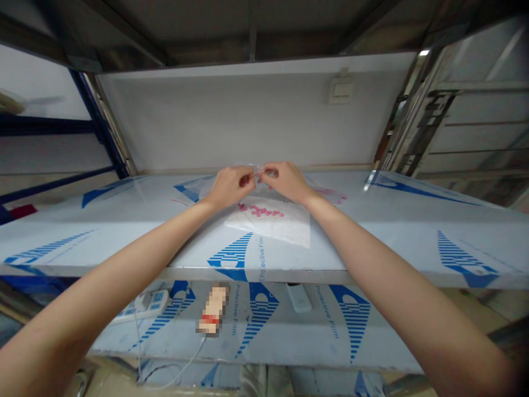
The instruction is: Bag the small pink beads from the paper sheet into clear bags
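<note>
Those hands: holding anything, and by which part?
The left hand and right hand pinch what looks like a clear plastic bag at its top edge.

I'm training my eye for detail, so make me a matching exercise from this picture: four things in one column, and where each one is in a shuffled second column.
Things
1. pink beads
2. wall switch
3. white power strip
4. left hand

Places
A. on the lower shelf
B. on the wall
C. on a white sheet
D. raised, close to the right hand

Right pairs: 1-C, 2-B, 3-A, 4-D
</note>
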Demonstrator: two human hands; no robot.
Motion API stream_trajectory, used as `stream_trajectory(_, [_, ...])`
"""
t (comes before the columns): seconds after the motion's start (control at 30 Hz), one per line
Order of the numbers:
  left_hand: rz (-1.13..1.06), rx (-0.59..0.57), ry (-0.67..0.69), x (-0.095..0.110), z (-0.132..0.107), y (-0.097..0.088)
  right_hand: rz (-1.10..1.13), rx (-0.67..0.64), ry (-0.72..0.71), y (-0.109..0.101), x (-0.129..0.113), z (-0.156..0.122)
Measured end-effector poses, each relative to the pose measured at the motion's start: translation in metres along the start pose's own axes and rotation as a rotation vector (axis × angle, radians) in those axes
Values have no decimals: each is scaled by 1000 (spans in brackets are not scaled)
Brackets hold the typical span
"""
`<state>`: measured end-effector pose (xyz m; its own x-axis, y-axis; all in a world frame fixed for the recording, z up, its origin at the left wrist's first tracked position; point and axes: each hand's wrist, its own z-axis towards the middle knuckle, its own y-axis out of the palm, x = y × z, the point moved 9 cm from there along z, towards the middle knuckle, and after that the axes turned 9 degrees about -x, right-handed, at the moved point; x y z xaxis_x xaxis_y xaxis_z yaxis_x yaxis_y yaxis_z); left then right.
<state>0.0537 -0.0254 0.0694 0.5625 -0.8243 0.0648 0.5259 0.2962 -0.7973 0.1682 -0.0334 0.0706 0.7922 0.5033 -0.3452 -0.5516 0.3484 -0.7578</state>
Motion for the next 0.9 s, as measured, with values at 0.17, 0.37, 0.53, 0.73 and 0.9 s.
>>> stream_trajectory(0.17, [55, 9, 248, 23, -3, 2, 263, -89, -46, 23, 12, 8])
stream_trajectory(0.37, [141, -98, 353, 18, -1, 15, 431, -170, 45, 36, 29, 13])
stream_trajectory(0.53, [140, -80, 316, 15, -1, 13, 487, -231, 70, 38, 26, 8])
stream_trajectory(0.73, [78, 13, 174, -3, 1, 0, 488, -249, 79, 27, 25, 4])
stream_trajectory(0.9, [-49, 63, 34, -32, 2, -1, 297, -283, 78, 32, 38, 5])
